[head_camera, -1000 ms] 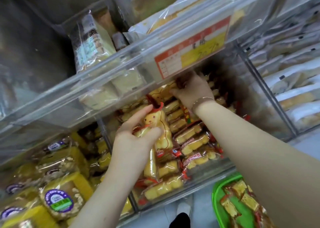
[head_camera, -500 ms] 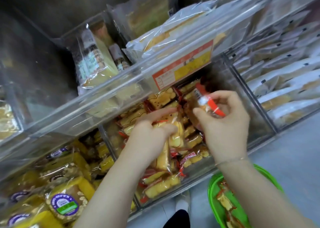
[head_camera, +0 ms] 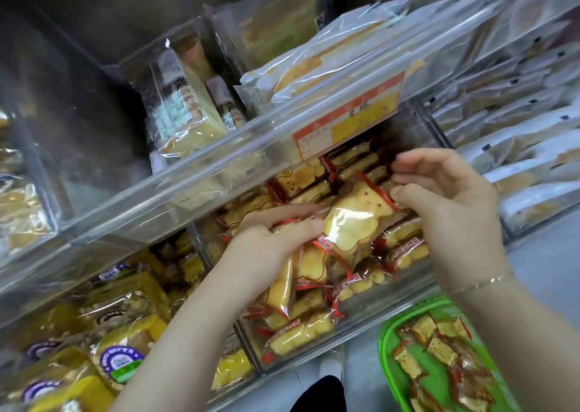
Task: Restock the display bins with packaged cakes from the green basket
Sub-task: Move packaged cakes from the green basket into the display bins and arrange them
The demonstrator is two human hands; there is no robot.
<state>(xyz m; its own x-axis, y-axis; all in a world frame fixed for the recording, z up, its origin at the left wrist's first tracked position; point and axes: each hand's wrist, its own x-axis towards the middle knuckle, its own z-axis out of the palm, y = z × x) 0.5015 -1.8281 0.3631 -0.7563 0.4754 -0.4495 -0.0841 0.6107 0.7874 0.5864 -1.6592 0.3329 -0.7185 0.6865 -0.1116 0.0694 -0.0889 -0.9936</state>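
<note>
A bear-shaped yellow cake in a clear red-edged packet (head_camera: 357, 223) is held above the clear display bin (head_camera: 361, 330), which is packed with several similar packets. My left hand (head_camera: 270, 251) grips a few more packets (head_camera: 292, 283) from the left, its thumb touching the bear packet. My right hand (head_camera: 445, 204) pinches the bear packet's upper right edge. The green basket (head_camera: 384, 349) at bottom right holds several packaged cakes (head_camera: 439, 364).
A clear shelf front with an orange and yellow price tag (head_camera: 348, 120) overhangs the bin. Purple-labelled yellow cake packs (head_camera: 122, 358) fill the bin to the left. White-wrapped packets (head_camera: 527, 135) fill bins to the right. My shoe (head_camera: 329, 364) stands on the grey floor below.
My right hand came out from deep in the bin and now pinches a bear cake packet at the front. My left hand stayed on its packets. The view tilted down a little.
</note>
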